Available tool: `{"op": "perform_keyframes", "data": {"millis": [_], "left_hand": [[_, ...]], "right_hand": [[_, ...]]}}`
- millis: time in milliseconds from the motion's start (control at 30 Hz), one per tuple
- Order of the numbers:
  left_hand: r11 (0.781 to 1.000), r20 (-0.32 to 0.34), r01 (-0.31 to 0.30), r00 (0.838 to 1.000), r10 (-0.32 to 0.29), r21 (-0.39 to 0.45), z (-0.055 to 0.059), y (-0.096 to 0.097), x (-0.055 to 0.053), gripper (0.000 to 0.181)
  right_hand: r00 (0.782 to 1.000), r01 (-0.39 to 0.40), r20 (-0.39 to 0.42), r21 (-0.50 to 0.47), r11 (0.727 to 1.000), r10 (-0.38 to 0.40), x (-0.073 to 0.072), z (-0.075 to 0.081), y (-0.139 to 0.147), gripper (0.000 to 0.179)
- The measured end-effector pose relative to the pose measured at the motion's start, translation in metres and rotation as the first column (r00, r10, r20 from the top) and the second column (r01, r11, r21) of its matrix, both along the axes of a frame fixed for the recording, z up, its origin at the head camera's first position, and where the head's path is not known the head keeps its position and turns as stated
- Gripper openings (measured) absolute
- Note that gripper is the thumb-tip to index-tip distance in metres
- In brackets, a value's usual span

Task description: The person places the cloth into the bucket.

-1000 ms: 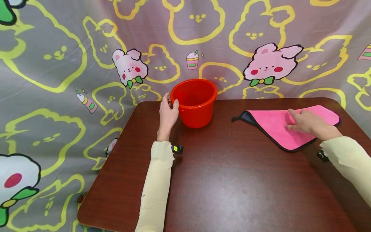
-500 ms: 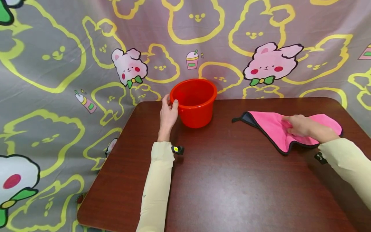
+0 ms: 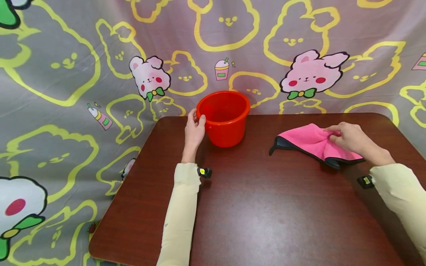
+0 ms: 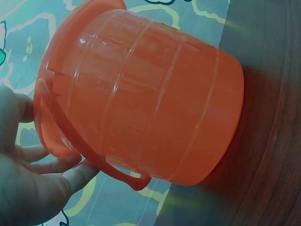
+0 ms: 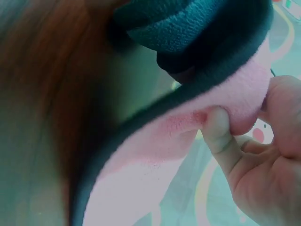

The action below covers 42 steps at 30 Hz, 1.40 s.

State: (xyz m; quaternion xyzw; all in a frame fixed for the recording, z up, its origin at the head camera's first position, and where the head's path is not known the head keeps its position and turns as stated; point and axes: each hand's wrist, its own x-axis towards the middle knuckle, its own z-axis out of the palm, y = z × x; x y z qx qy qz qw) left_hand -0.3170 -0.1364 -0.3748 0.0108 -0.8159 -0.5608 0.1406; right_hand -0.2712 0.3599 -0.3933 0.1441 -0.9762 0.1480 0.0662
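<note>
A red plastic bucket [image 3: 227,133] stands upright toward the back of the table. My left hand [image 3: 194,133] holds its rim from the left side, thumb toward the front. In the left wrist view, the fingers [image 4: 51,165] lie against the rim beside the bucket's hanging handle [image 4: 94,153]. Off to the right, my right hand [image 3: 354,138] pinches a pink cloth [image 3: 307,138] with dark edging and a dark underside. The cloth is bunched below the fingers and partly raised. The right wrist view shows the thumb [image 5: 218,127] pressed against the pink fabric.
The dark brown wooden table [image 3: 266,207] has rounded corners. A patterned fabric curtain [image 3: 253,44] with cartoon bears and rabbits hangs behind it and along the left side.
My right hand has gathered the flat cloth into a pinch and drawn it up, so its right end has pulled in and its left corner has shifted. The left hand and bucket stay nearly still.
</note>
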Motion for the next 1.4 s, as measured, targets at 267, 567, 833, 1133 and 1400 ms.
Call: {"op": "perform_keyframes", "data": {"millis": [267, 567, 833, 1133, 1400], "left_hand": [[1.0, 0.001, 0.007, 1.0, -0.007, -0.002, -0.001, 0.0, 0.0, 0.055], [1.0, 0.006, -0.001, 1.0, 0.001, 0.001, -0.001, 0.0, 0.0, 0.056], [1.0, -0.005, 0.014, 1.0, -0.014, 0.006, 0.0, 0.001, -0.001, 0.055], [1.0, 0.001, 0.008, 1.0, -0.008, 0.006, -0.001, 0.001, 0.0, 0.055], [1.0, -0.005, 0.003, 1.0, -0.003, 0.009, -0.001, 0.001, -0.001, 0.055]], "right_hand": [[0.997, 0.07, -0.018, -0.049, 0.996, -0.071, 0.001, 0.015, -0.007, 0.035], [0.992, 0.092, -0.081, -0.106, 0.99, -0.101, 0.004, 0.041, -0.018, 0.031], [0.982, 0.06, -0.166, -0.17, 0.984, -0.088, 0.006, 0.062, -0.029, 0.028], [0.975, 0.006, -0.215, -0.205, 0.979, -0.051, 0.005, 0.087, -0.05, 0.029], [0.958, 0.058, -0.247, -0.329, 0.943, -0.145, 0.004, 0.101, -0.07, 0.03]]}}
